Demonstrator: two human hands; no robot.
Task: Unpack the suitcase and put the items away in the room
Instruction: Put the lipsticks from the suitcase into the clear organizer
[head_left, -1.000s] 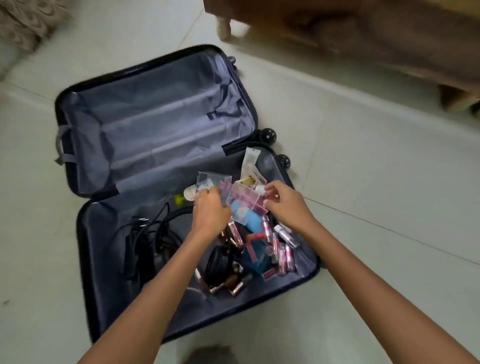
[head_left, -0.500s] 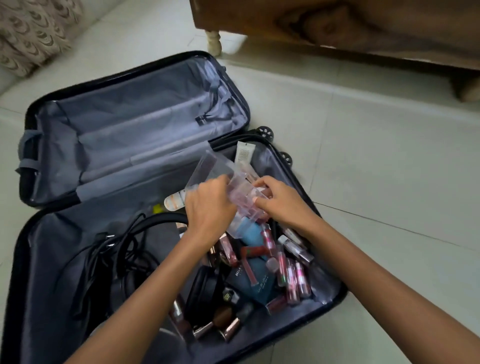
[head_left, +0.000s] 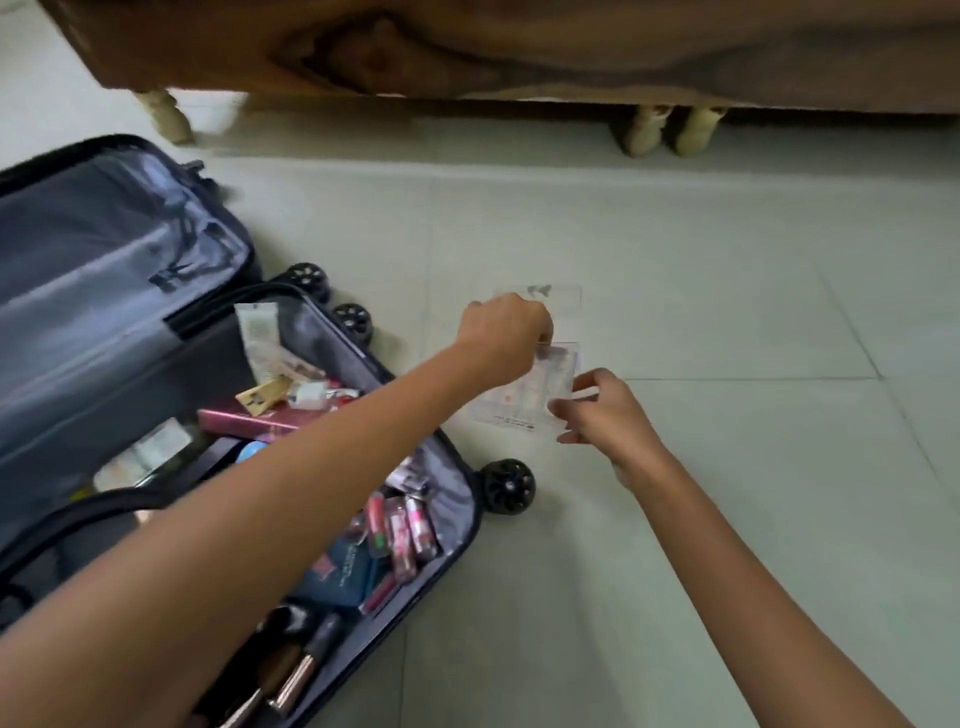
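Observation:
The open suitcase (head_left: 462, 525) lies on the floor at the left, its lower half full of cosmetics (head_left: 400, 530), tubes and makeup brushes (head_left: 296, 675). To its right, over the tiles, both hands hold a clear plastic pouch (head_left: 524, 400) with pinkish items inside. My left hand (head_left: 506, 332) grips the pouch's upper edge. My right hand (head_left: 602, 410) pinches its lower right corner. A second clear flap (head_left: 563, 304) shows just beyond my left hand.
A wooden piece of furniture (head_left: 467, 47) on short pale legs (head_left: 649, 130) spans the top of the view. Suitcase wheels (head_left: 506, 486) stick out toward the pouch. Pale floor tiles (head_left: 727, 260) stretch to the right.
Both hands have lifted the clear pouch out of the suitcase and carried it right, over the floor. The view has swung right with them.

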